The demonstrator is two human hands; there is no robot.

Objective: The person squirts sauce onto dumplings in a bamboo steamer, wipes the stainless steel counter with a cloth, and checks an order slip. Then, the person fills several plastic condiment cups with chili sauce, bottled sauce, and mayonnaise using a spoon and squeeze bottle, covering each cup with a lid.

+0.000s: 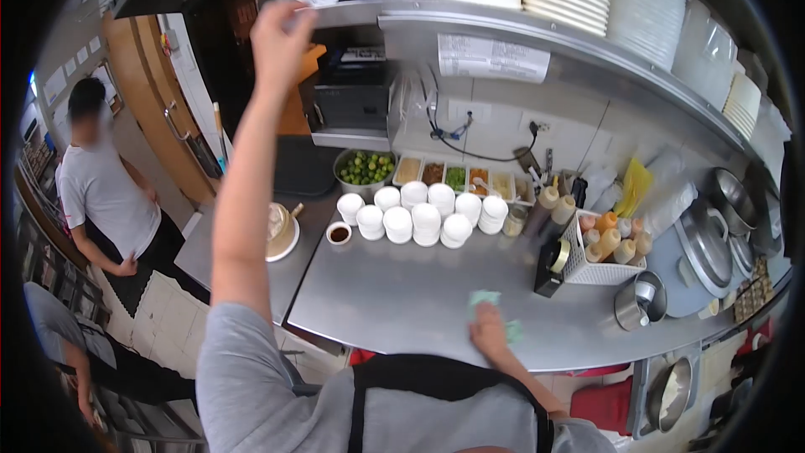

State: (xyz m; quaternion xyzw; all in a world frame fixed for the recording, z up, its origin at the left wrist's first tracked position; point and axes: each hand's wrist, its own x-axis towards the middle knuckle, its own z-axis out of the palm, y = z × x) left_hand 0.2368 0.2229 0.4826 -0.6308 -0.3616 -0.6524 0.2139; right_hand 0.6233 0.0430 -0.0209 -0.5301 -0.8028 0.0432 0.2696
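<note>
Cloth (pixel 484 296) under right hand (pixel 487 327); left hand (pixel 280 38) near shelf (pixel 503 20); cannot tell either grip.

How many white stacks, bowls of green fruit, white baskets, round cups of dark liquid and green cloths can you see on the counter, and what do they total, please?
White stacks: 10
Bowl of green fruit: 1
White basket: 1
Cup of dark liquid: 1
Green cloth, at the right hand: 1
Total: 14
</note>
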